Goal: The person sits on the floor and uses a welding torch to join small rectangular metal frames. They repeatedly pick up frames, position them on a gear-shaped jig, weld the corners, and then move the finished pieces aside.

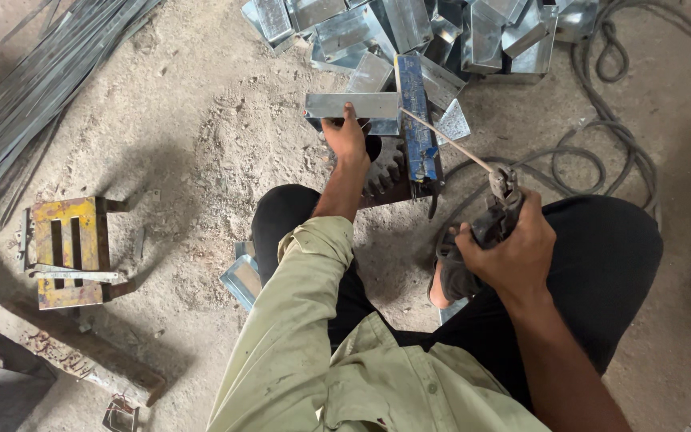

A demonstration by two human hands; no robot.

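Observation:
My left hand (346,138) grips a shiny bent sheet-metal piece (352,106), holding it against a blue steel bar (415,120) that lies over a dark toothed gear (385,172). My right hand (508,252) is closed on a welding electrode holder (499,212). A thin rod (445,140) sticks out of the holder, its tip at the joint between the metal piece and the blue bar. I crouch in dark trousers and a pale green shirt.
A heap of galvanised metal brackets (433,32) lies at the top. Grey cables (601,136) coil at the right. Long metal strips (33,80) lie at the upper left. A yellow rusty jig (69,252) and a rusty beam (73,356) sit on the dusty floor at the left.

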